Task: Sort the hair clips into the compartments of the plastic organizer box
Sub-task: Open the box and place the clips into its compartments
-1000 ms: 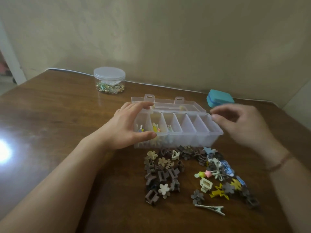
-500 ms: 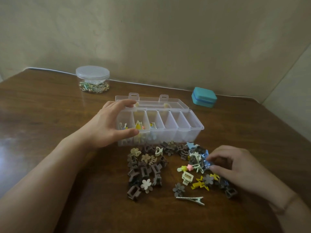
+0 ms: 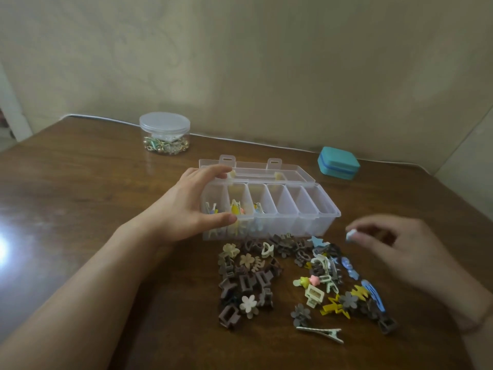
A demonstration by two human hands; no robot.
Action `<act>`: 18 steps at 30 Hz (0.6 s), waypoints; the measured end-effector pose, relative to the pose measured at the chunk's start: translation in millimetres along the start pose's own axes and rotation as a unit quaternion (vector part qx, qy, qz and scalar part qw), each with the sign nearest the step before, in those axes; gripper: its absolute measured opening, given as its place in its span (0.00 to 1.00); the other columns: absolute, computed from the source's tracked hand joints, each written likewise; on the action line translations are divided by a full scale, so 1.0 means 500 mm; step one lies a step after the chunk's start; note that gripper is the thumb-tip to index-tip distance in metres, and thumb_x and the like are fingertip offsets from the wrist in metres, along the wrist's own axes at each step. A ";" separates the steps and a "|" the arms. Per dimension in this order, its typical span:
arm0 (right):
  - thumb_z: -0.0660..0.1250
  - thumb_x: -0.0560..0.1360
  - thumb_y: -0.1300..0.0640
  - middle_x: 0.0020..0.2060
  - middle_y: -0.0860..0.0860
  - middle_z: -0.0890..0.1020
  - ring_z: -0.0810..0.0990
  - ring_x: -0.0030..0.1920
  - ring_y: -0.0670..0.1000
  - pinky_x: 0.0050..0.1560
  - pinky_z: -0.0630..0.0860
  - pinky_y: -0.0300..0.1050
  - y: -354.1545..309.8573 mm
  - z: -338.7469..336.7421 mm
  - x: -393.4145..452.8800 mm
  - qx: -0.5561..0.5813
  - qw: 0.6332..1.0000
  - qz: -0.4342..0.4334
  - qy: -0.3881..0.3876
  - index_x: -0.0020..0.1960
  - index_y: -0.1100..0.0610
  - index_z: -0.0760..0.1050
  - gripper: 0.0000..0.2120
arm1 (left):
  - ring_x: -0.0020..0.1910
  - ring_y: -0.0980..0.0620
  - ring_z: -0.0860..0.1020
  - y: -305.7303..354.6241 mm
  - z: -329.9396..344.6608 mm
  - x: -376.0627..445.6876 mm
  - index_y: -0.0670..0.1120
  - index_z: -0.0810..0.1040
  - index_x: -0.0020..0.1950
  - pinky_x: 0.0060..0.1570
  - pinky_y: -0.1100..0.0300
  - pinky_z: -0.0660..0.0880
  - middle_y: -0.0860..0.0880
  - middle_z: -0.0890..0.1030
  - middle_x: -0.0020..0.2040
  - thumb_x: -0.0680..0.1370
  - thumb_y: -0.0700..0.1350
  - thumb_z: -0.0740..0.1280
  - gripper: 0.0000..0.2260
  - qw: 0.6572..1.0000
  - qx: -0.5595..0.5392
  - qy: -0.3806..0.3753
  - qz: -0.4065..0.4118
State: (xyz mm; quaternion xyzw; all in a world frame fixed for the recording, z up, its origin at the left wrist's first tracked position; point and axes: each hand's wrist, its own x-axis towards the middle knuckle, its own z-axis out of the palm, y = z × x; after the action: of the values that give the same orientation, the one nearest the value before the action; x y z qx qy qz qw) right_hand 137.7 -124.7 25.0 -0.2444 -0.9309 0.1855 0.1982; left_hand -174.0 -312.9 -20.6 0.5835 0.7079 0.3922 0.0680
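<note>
The clear plastic organizer box (image 3: 324, 213) stands open mid-table, its lid (image 3: 296, 172) lying flat behind it. Its three left compartments hold a few coloured clips; the three right ones look empty. My left hand (image 3: 192, 206) grips the box's left end, thumb on the front rim, fingers over the back. My right hand (image 3: 386, 244) hovers right of the box and pinches a small pale blue clip (image 3: 350, 234) at its fingertips. A pile of brown and cream clips (image 3: 245, 279) and a pile of mixed coloured clips (image 3: 336, 284) lie in front of the box.
A round clear jar (image 3: 165, 132) with small trinkets stands at the back left. A teal case (image 3: 338, 162) sits at the back right, near the wall. A long metal clip (image 3: 321, 333) lies nearest me. The table's right edge runs close past my right hand.
My right hand went from the box's right end down into the coloured pile, then rose with a small pale blue clip pinched. My left hand has stayed on the box.
</note>
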 end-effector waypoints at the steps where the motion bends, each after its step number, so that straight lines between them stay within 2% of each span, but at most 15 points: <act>1: 0.67 0.70 0.42 0.45 0.36 0.83 0.80 0.45 0.39 0.40 0.75 0.33 -0.016 0.002 0.020 0.025 0.999 0.002 0.028 0.49 0.34 0.79 0.08 | 0.65 0.59 0.65 -0.001 -0.001 0.000 0.58 0.64 0.73 0.65 0.56 0.66 0.63 0.71 0.63 0.68 0.63 0.74 0.37 1.000 -0.004 0.002 0.000; 3: 0.71 0.72 0.50 0.42 0.40 0.84 0.81 0.41 0.40 0.38 0.77 0.34 -0.061 0.023 0.072 0.106 0.991 -0.015 0.080 0.50 0.40 0.81 0.08 | 0.66 0.60 0.66 -0.004 -0.002 -0.001 0.58 0.62 0.74 0.65 0.57 0.66 0.60 0.72 0.65 0.67 0.64 0.74 0.40 1.000 -0.006 0.004 0.003; 5: 0.72 0.73 0.59 0.37 0.42 0.84 0.81 0.34 0.40 0.34 0.76 0.32 -0.122 0.058 0.132 0.212 0.971 -0.040 0.102 0.48 0.48 0.82 0.07 | 0.67 0.60 0.67 -0.008 -0.005 -0.002 0.60 0.60 0.75 0.65 0.57 0.66 0.60 0.72 0.66 0.65 0.64 0.75 0.42 1.000 -0.013 -0.003 0.001; 7: 0.72 0.73 0.63 0.35 0.47 0.84 0.79 0.29 0.39 0.31 0.74 0.33 -0.187 0.100 0.184 0.285 0.954 -0.038 0.086 0.46 0.54 0.82 0.05 | 0.68 0.59 0.68 -0.011 -0.008 -0.002 0.61 0.57 0.76 0.67 0.54 0.67 0.59 0.71 0.67 0.64 0.64 0.75 0.44 1.000 -0.024 -0.011 -0.003; 9: 0.72 0.73 0.63 0.36 0.50 0.84 0.77 0.27 0.37 0.29 0.73 0.33 -0.234 0.142 0.221 0.316 0.947 -0.018 0.049 0.45 0.56 0.81 0.03 | 0.68 0.59 0.68 -0.011 -0.010 -0.002 0.62 0.56 0.76 0.68 0.52 0.68 0.57 0.71 0.68 0.63 0.63 0.76 0.46 0.999 -0.031 -0.006 -0.001; 11: 0.72 0.74 0.59 0.39 0.47 0.84 0.77 0.29 0.36 0.30 0.70 0.29 -0.254 0.178 0.243 0.274 0.962 -0.003 -0.005 0.46 0.54 0.82 0.02 | 0.69 0.59 0.68 -0.011 -0.010 0.000 0.60 0.54 0.77 0.68 0.52 0.68 0.56 0.69 0.70 0.63 0.62 0.77 0.49 0.999 -0.041 0.003 0.009; 13: 0.72 0.74 0.53 0.43 0.39 0.81 0.75 0.37 0.32 0.34 0.67 0.26 -0.252 0.199 0.253 0.178 0.983 -0.008 -0.047 0.48 0.49 0.82 0.03 | 0.69 0.58 0.68 -0.011 -0.009 0.001 0.61 0.52 0.77 0.68 0.54 0.68 0.56 0.68 0.71 0.63 0.63 0.77 0.50 0.999 -0.046 0.007 0.011; 15: 0.71 0.75 0.53 0.43 0.35 0.78 0.74 0.41 0.28 0.38 0.66 0.25 -0.239 0.191 0.252 0.140 0.990 -0.016 -0.013 0.49 0.47 0.81 0.04 | 0.68 0.60 0.68 -0.013 -0.009 0.001 0.64 0.50 0.77 0.66 0.57 0.68 0.56 0.68 0.70 0.62 0.64 0.77 0.51 0.999 -0.043 0.007 0.006; 18: 0.71 0.75 0.55 0.44 0.36 0.81 0.75 0.39 0.28 0.40 0.68 0.26 -0.206 0.138 0.225 0.124 0.988 -0.039 0.084 0.49 0.47 0.82 0.05 | 0.67 0.62 0.68 -0.017 -0.007 0.000 0.65 0.51 0.76 0.62 0.63 0.66 0.57 0.68 0.69 0.63 0.63 0.77 0.49 0.999 -0.034 0.004 0.003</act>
State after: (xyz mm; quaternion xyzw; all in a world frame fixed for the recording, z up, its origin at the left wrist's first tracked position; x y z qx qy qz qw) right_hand -23.6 -165.8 43.1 -0.1961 -0.8894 0.2708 0.3117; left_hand -182.6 -314.6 -23.5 0.5815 0.6923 0.4190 0.0838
